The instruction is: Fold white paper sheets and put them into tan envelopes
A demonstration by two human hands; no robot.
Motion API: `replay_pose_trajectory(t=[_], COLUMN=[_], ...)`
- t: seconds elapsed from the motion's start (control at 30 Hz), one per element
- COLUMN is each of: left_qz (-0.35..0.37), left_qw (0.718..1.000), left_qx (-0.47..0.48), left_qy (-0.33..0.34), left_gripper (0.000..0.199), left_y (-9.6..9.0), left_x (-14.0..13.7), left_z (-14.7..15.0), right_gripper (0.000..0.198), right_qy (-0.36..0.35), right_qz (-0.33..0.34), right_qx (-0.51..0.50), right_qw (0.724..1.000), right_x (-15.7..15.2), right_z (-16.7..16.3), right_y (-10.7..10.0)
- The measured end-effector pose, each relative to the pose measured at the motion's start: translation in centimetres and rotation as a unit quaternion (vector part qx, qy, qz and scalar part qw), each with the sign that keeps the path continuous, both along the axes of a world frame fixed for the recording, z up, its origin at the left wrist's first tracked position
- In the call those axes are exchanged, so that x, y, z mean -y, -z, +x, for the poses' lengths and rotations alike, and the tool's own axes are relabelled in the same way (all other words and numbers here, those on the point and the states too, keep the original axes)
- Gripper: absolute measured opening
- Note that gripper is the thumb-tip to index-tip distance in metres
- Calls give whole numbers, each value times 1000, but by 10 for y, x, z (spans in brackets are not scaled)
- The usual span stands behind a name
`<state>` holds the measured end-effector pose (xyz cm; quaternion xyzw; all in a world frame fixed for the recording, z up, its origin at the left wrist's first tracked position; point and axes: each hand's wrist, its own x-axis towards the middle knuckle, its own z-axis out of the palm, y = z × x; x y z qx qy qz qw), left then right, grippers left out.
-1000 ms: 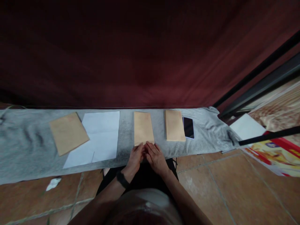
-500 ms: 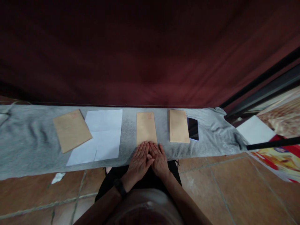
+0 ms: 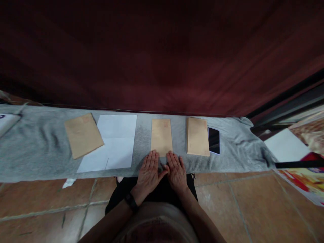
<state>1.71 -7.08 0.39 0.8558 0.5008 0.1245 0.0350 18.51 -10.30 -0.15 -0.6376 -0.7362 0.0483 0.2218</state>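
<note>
A brown paper envelope [image 3: 161,136] with a small red stamp mark lies flat in the middle of the grey cloth [image 3: 141,135]. My left hand [image 3: 150,172] rests on its lower left corner with fingers stretched out flat. On the lower right corner lies my right hand [image 3: 176,172], also flat. The two thumbs nearly meet between the hands. Right of this envelope is a stack of similar envelopes [image 3: 198,136]. To the left, another brown envelope or a small pile [image 3: 84,135] overlaps white creased paper sheets [image 3: 116,141].
A dark-screened phone [image 3: 214,140] lies beside the stack. A white device [image 3: 8,123] sits at the far left. Behind the cloth hangs a dark red curtain [image 3: 157,67]. At the right are a dark bar [image 3: 298,164] and a colourful box [image 3: 308,180]. White scrap [image 3: 69,183] lies near the front edge.
My hands have moved apart along the envelope's lower edge, my left to the left and my right to the right. The view has shifted slightly left.
</note>
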Motion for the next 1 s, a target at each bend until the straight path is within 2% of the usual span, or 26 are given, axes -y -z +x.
replay_pose_trajectory(t=[0.17, 0.3, 0.47, 0.6, 0.77, 0.9, 1.0], left_qz=[11, 7, 2, 9, 1, -6, 5], left_qw=[1000, 1000, 999, 1000, 999, 996, 997], left_qx=[-24, -21, -35, -22, 35, 36, 26], left_qy=[-14, -13, -6, 2, 25, 77, 79], left_gripper=[84, 82, 66, 55, 54, 56, 56], left_y=[1, 2, -1, -8, -12, -6, 1], left_x=[2, 1, -2, -9, -34, -62, -84], left_z=[-6, -6, -7, -11, -3, 15, 26], right_gripper=[49, 50, 47, 45, 46, 45, 44], right_qy=[28, 33, -50, -56, -47, -38, -32], right_qz=[7, 23, 18, 4, 17, 29, 29], right_qx=[-7, -19, -49, -52, -47, -46, -52], right_qw=[1000, 999, 997, 997, 998, 998, 998], right_x=[0, -3, -9, -10, -9, -10, -11], right_z=[12, 7, -12, -14, -8, -10, -12], right_y=[-4, -9, -13, -12, -9, -6, -5])
